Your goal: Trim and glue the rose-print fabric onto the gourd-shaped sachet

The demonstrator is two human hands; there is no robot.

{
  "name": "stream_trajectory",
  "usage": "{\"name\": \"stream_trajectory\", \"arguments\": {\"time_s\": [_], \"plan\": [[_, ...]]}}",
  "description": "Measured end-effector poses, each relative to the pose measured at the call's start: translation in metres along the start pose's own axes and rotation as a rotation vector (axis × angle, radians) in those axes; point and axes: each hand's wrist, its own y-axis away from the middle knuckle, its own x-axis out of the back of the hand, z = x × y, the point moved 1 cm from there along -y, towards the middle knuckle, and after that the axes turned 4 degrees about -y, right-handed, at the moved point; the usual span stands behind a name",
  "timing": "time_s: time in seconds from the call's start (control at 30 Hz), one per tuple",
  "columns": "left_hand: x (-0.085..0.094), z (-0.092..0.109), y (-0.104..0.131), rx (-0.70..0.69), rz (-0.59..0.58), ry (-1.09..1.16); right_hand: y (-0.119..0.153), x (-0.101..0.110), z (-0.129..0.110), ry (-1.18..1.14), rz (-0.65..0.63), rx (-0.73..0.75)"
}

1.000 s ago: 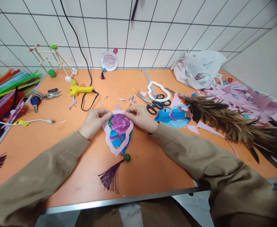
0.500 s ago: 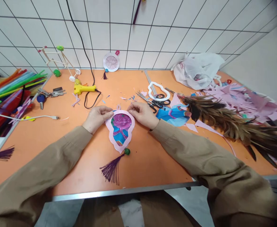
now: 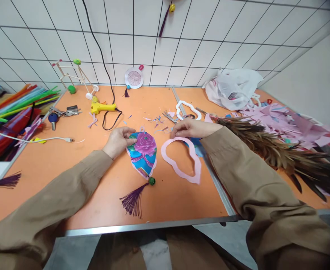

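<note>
- In the head view, the pink frame (image 3: 198, 167) is hanging from one pinched spot along its top; its thin band could bend or tear there if the right hand (image 3: 191, 127) were pulling sharply.
- The right sleeve (image 3: 238, 165) is passing close to the feathers (image 3: 252, 135), so a sideways sweep could be dragging them across the table (image 3: 97, 202).
- The purple tassel (image 3: 133, 198) is fanning out near the table's front edge; its loose threads could be snagging or tangling if the pendant were turned quickly.
- The left hand (image 3: 118, 141) is pinching the floral pendant (image 3: 144, 153) by its upper left edge, thumb on the printed face; a hard squeeze could be creasing it.
- The pendant is lying to the right of the left hand, between both hands, its green bell (image 3: 151, 181) pointing toward the person.
- The hands are working apart, the right one gripping only the frame, which is slanting just beside the pendant without touching it.
</note>
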Motion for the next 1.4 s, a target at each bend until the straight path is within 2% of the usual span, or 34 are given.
{"name": "stream_trajectory", "arguments": {"time_s": [0.03,0.1,0.23,0.3,0.4,0.5,0.57,0.8,0.93,1.03,1.17,1.23,1.3,1.4], "plan": [[0.0,-0.001,-0.001,-0.001,-0.005,0.003,-0.001,0.0,0.002,0.043,-0.091,-0.019],[0.001,-0.001,-0.001,-0.005,-0.015,0.006,-0.003,-0.002,-0.001,0.151,-0.166,-0.035],[0.001,-0.002,-0.002,-0.016,-0.013,-0.005,-0.007,-0.02,-0.029,0.369,0.055,0.022],[0.0,-0.002,-0.002,-0.021,-0.004,-0.014,-0.009,-0.038,-0.045,0.369,0.139,0.062],[-0.001,-0.001,-0.002,-0.026,-0.003,-0.022,-0.015,-0.07,-0.06,0.243,0.199,0.187],[-0.001,-0.002,-0.003,-0.034,0.001,-0.035,-0.02,-0.095,-0.06,0.312,0.139,0.266],[-0.001,-0.002,-0.003,-0.038,0.009,-0.045,-0.021,-0.101,-0.057,0.357,0.081,0.288],[-0.003,0.0,-0.002,-0.043,0.012,-0.059,-0.019,-0.099,-0.053,0.367,0.02,0.241],[-0.003,-0.001,-0.003,-0.046,0.017,-0.055,-0.017,-0.094,-0.056,0.481,0.011,0.233],[-0.002,-0.003,-0.005,-0.046,0.015,-0.05,-0.016,-0.076,-0.053,0.571,0.096,0.187],[-0.001,-0.005,-0.006,-0.046,0.001,-0.04,-0.017,-0.042,-0.042,0.656,0.273,0.028],[-0.001,-0.004,-0.006,-0.053,-0.001,-0.035,-0.018,-0.031,-0.036,0.68,0.325,-0.027],[0.0,-0.003,-0.003,-0.063,-0.001,-0.016,-0.02,-0.031,-0.033,0.625,0.311,-0.02],[0.0,0.001,0.002,-0.073,-0.016,0.081,-0.024,-0.045,-0.032,0.289,0.233,0.061]]}}
